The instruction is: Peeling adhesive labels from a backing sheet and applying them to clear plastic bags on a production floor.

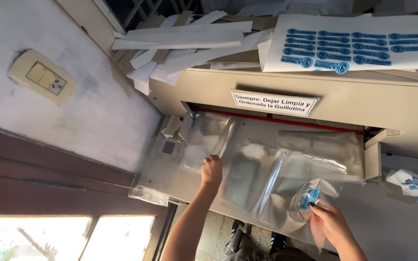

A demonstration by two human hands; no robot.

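A beige paper cutter [402, 111] fills the right and upper part of the view, its flat bed [170, 169] reaching toward the person and its top shelf piled with loose white paper strips [185, 38]. A white sheet of blue stickers [359, 46] lies on the shelf's right half, above a white label strip on the machine's front.

Across the bed lie clear plastic bags [267, 179], overlapping, their long sides running from the front edge back toward the red line under the blade housing. They cover the bed from near its left edge to the right side guide. One more clear bag [148, 195] hangs off the bed's front left corner. None of the bags shows anything inside; they lie flat and see-through.

The left hand [212, 170] rests on the bags near the bed's left part, fingers curled under and pressed down on the plastic, holding it flat rather than pinching it. The right hand [332, 223] sits at the front edge toward the right, its thumb and fingertips closed on a small blue sticker [309, 197] that lies on or just above the nearest bag. The sticker is just beyond the fingertips, toward the blade and slightly left; the right hand is plainly the nearer one, the left well apart across the bags.

At the far right edge of the bed sits a crumpled white-and-blue scrap [417, 187].
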